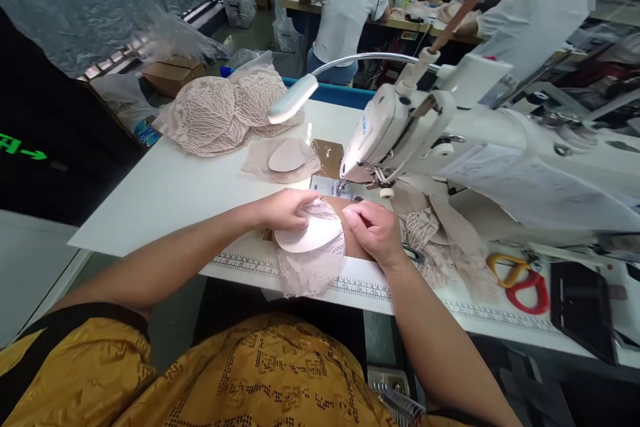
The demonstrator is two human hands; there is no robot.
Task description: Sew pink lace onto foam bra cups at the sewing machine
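A pale foam cup (309,235) lies on a beige lace piece (313,267) in front of the white sewing machine (400,127). My left hand (286,208) grips the cup's far left edge with curled fingers. My right hand (375,230) presses closed fingers on the lace and cup at its right side, just before the needle plate (330,185). The lace hangs over the table's front edge.
A pile of lace cups (225,110) and one loose cup on lace (285,159) lie at the back of the white table (170,193). Red and yellow scissors (520,279) and a black phone (583,307) lie right. A lamp (295,99) overhangs. Other people work behind.
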